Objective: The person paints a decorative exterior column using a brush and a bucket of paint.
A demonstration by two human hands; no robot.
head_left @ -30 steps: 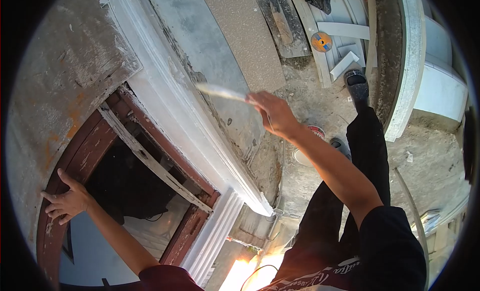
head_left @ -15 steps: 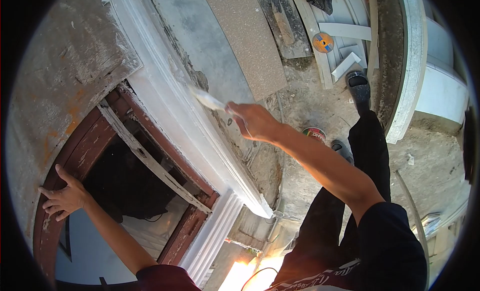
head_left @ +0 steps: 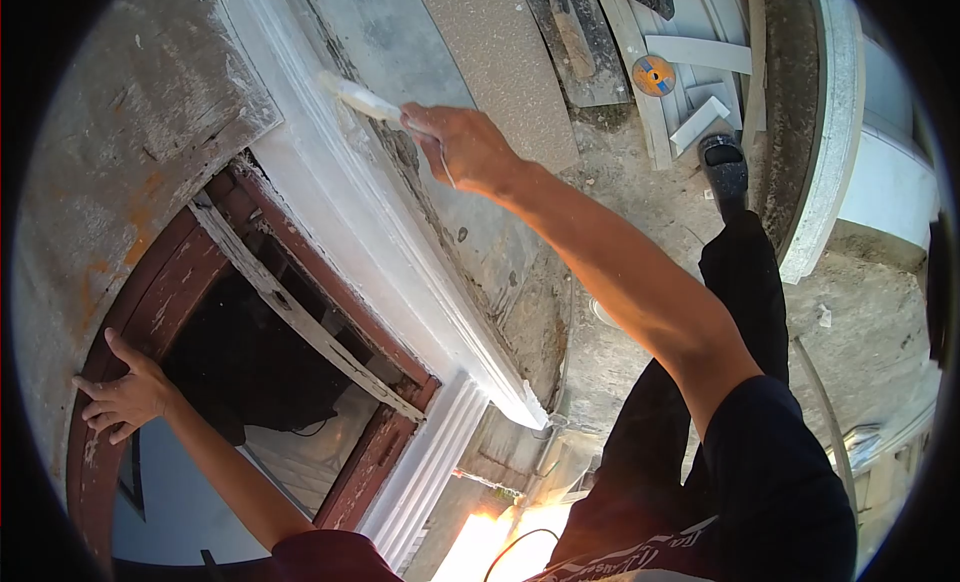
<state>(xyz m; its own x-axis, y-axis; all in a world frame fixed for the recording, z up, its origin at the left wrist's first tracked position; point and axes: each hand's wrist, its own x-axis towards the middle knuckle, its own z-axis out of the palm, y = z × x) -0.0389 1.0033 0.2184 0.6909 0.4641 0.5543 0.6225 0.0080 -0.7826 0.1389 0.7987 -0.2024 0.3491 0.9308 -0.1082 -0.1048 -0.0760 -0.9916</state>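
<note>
My right hand (head_left: 460,150) is closed on the handle of a paintbrush (head_left: 362,100). The brush's pale bristles lie at the edge of the white moulding (head_left: 400,252), toward its upper end; whether they touch it is hard to tell. My left hand (head_left: 130,392) rests with spread fingers on the worn red-brown wooden frame (head_left: 165,282), at the far left. White paint covers the moulding and the band beside the frame. A bare weathered wooden strip (head_left: 290,317) crosses the opening within the frame.
Beyond the moulding lie a grey slab (head_left: 415,42) and a speckled board (head_left: 500,62). White offcuts (head_left: 700,122) and an orange disc (head_left: 654,76) are at the upper right, near my dark shoe (head_left: 724,167). A curved white-edged piece (head_left: 835,132) stands farther right.
My right hand has moved up and left along the moulding with the brush. My right arm now hides most of the can on the ground. My left hand has stayed on the frame.
</note>
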